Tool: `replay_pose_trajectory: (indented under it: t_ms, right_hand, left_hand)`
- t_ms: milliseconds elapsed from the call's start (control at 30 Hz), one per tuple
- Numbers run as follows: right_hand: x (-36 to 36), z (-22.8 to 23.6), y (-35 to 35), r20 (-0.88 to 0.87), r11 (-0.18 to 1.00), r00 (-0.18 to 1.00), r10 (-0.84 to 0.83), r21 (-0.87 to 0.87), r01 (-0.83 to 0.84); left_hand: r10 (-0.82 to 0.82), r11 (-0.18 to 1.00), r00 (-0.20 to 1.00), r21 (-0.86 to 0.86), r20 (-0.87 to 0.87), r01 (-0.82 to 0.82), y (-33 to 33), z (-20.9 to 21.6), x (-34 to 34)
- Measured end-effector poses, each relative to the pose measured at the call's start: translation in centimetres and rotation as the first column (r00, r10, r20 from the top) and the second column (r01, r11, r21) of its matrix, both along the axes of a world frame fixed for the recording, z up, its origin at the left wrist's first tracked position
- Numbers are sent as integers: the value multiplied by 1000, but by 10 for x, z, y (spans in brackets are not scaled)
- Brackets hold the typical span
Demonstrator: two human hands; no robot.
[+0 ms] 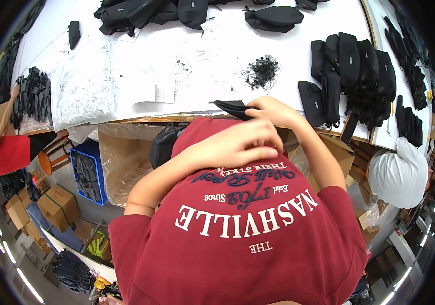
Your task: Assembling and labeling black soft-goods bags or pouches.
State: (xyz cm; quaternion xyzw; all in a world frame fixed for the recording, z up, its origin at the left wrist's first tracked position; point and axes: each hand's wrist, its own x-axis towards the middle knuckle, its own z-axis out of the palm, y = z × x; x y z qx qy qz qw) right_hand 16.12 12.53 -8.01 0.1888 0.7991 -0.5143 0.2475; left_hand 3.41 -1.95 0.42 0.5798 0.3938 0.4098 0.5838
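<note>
Item: black pouch [231, 109], at the bench's [296, 61] near edge. My right grip [259, 108] pinches its end, apparently to steady it. My left grip [261, 145]: fingers curled, before the shirt [227, 264]; whether grasping anything, I cannot tell. Cords [262, 71]: heaped beyond, presumably within reach. Markings: pale print on stacked bags [349, 56]; large lettering across shirt.

Held pouch [231, 109]: matt cloth. Tabletop [136, 53]: smooth. Bag pile [82, 86]: glossy clear plastic. Carton [55, 209]: matt cardboard.
</note>
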Motion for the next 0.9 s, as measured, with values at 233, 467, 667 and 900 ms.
replay_pose_trajectory:
  t_ms: [233,467,667,900]
  right_hand:
    - [16,88,-28,-204,907,884,-420,-134,400]
    - [14,113,-38,-431,840,748,-505,-48,540]
    - [13,120,-47,-529,868,743,-410,23,496]
    - [10,112,-37,-462,915,802,-378,-52,401]
  left_hand:
    - [517,853,618,415,-592,-317,-19,-22,-30]
    - [678,675,529,718,-510,-174,-15,-6,-39]
    - [615,719,593,678,-519,-153,-16,0,-41]
    - [565,706,597,708,-569,7,-19,4,-53]
